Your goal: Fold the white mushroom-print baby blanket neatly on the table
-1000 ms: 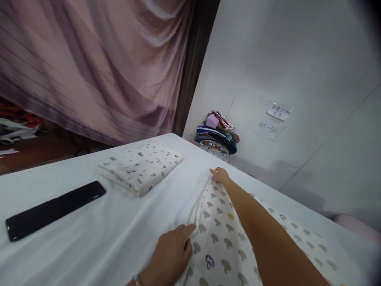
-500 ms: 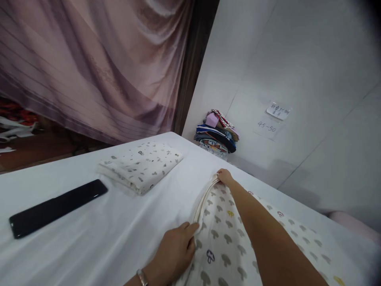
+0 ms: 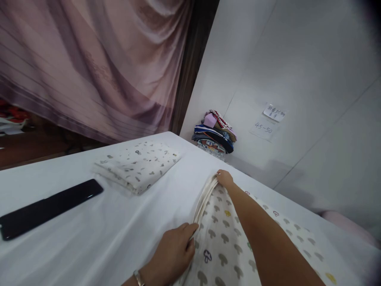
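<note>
A white cloth with grey mushroom prints (image 3: 224, 238) spreads over the near right part of the table, its layered edge running between my two hands. My left hand (image 3: 175, 246), with a bracelet at the wrist, pinches that edge at the near end. Farther off, my right hand (image 3: 225, 178) is closed on the far end of the same edge, which is slightly raised. My right forearm crosses over the cloth and hides part of it.
On the white table (image 3: 160, 214) lie a folded cloth with small prints (image 3: 143, 165) and a black phone (image 3: 50, 208). A stack of folded fabrics (image 3: 214, 133) stands against the wall. Paper notes (image 3: 264, 125) are stuck there. A pinkish curtain (image 3: 98, 67) hangs behind.
Both hands keep their hold on the mushroom-print cloth's edge, whose layers look a little more fanned apart. The whole view has shifted slightly, so table items appear farther left.
</note>
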The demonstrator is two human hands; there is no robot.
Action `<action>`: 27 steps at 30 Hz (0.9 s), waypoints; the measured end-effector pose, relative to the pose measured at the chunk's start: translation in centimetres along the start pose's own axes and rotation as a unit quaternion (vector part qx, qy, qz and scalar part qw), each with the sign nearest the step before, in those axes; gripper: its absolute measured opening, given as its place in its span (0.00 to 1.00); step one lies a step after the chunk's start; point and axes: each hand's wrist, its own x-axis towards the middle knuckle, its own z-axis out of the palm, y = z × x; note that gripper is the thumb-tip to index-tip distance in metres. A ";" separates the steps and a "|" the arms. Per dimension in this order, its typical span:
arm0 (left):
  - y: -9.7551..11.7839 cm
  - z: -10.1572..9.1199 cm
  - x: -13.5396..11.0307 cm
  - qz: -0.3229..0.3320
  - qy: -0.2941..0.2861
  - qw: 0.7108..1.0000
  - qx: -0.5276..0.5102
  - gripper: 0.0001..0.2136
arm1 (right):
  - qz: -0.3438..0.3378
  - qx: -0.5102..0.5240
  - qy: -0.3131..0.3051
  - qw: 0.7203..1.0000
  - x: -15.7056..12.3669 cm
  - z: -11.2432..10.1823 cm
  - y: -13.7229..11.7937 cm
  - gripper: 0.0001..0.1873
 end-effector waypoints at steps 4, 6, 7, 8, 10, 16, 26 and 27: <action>0.0 0.2 -0.1 0.011 0.006 1.000 -0.001 0.19 | -0.037 -0.028 -0.022 0.999 0.3 -0.6 -0.7 0.21; 0.0 0.3 -0.1 0.020 0.010 1.000 -0.005 0.19 | -0.067 -0.039 -0.042 0.996 0.5 -0.8 -1.0 0.19; 0.1 0.3 -0.1 0.023 0.009 1.000 -0.008 0.19 | -0.083 -0.042 -0.053 0.994 0.6 -0.9 -1.2 0.18; 0.1 0.3 -0.2 0.025 0.009 1.000 -0.011 0.19 | -0.099 -0.044 -0.063 0.992 0.6 -0.9 -1.3 0.17; 0.2 0.3 -0.2 0.022 0.008 1.000 -0.017 0.19 | -0.122 -0.044 -0.080 0.988 0.8 -0.9 -1.6 0.14; -0.3 0.5 -0.1 0.020 0.019 0.999 -0.033 0.19 | -0.130 -0.039 -0.058 0.989 1.0 -1.0 -1.9 0.12; -1.1 -1.2 1.6 -0.061 0.041 0.993 -0.087 0.19 | -0.128 0.061 0.042 0.989 -0.1 -1.9 0.1 0.17; -1.3 -1.5 2.5 -0.057 0.039 0.996 -0.062 0.18 | -0.129 0.076 0.049 0.988 -0.1 -2.1 0.4 0.17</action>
